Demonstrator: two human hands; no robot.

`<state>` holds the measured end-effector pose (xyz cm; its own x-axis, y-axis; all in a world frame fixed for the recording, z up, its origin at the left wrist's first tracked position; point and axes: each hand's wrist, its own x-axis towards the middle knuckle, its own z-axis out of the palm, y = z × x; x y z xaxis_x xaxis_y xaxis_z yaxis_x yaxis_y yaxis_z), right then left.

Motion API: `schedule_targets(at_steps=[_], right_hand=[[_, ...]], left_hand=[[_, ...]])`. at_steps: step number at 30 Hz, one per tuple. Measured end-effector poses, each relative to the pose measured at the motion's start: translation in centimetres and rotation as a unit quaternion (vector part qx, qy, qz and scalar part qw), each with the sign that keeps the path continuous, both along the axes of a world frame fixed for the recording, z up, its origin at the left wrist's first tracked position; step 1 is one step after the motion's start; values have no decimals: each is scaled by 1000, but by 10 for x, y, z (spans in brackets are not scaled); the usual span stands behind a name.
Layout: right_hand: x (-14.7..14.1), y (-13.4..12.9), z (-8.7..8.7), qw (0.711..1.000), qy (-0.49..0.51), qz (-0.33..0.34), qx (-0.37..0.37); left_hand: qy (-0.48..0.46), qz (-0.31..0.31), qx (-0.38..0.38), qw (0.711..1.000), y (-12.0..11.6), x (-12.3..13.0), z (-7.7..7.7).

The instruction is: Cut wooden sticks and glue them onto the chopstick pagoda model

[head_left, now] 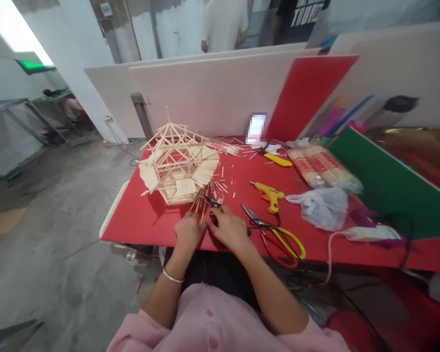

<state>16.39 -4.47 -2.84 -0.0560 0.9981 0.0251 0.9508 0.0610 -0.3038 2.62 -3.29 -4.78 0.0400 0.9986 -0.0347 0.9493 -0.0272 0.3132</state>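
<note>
My left hand [189,229] is closed around several thin wooden sticks [198,203] near the table's front edge. Beside it, my right hand [229,227] grips dark-handled pliers [213,201], their jaws against the sticks. Just beyond both hands stands a pavilion-like model [176,168] built of pale sticks, with a pointed open roof frame and fan-like panels of sticks around it. Short cut pieces of stick [223,187] lie scattered to the model's right.
On the red table [132,222] at right lie a yellow glue gun [271,194], large scissors [275,232], a yellow-handled cutter [277,159], bundled sticks [320,166] and a plastic bag [324,208]. A phone [256,129] leans on the back board [205,98]. Cables hang at the right front edge.
</note>
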Motion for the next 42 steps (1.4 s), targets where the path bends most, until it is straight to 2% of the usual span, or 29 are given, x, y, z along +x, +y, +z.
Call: schedule_targets(at_steps=[3,7,11,14,16,18,20,22,26,28,30,32,34,38,40,42], right_hand=[[-6,-5,-8,999,-25,-31,-18],[-4,-4,-17,997,-20,-74,-20],[-2,-1,-18,993,20,-115,-7],[-1,-3,-11,990,74,-123,3],[-2,-4,-7,985,131,-112,-5],[-5,-3,-6,975,204,-76,-39],[-9,-1,-8,955,282,-30,-84],[-16,-1,-11,929,350,-3,-118],[-28,-13,-4,883,442,41,-155],[-34,-23,6,864,469,79,-164],[-41,-31,17,844,494,117,-172],[-49,-35,24,823,516,139,-190],[-59,-36,25,808,532,138,-213],[-73,-34,16,765,583,93,-257],[-77,-32,12,739,605,85,-284],[-79,-30,11,726,615,80,-296]], left_hand=[[19,-15,-22,999,7,8,0],[10,-30,-49,998,10,3,2],[-33,9,-49,998,0,-12,9],[-173,7,-76,982,-14,-28,12],[-297,-7,-104,949,-25,-39,11],[-395,14,-144,907,-37,-46,10],[-462,39,-169,870,-47,-49,8],[-494,50,-197,845,-54,-49,9],[-545,14,-240,803,-55,-52,16],[-587,13,-191,786,-51,-57,21],[-625,50,-119,770,-46,-63,23],[-655,83,-80,747,-41,-68,25],[-677,99,-78,725,-36,-70,25],[-708,130,-91,688,-22,-69,30],[-713,145,-90,680,-12,-69,36],[-710,143,-86,685,-2,-69,42]])
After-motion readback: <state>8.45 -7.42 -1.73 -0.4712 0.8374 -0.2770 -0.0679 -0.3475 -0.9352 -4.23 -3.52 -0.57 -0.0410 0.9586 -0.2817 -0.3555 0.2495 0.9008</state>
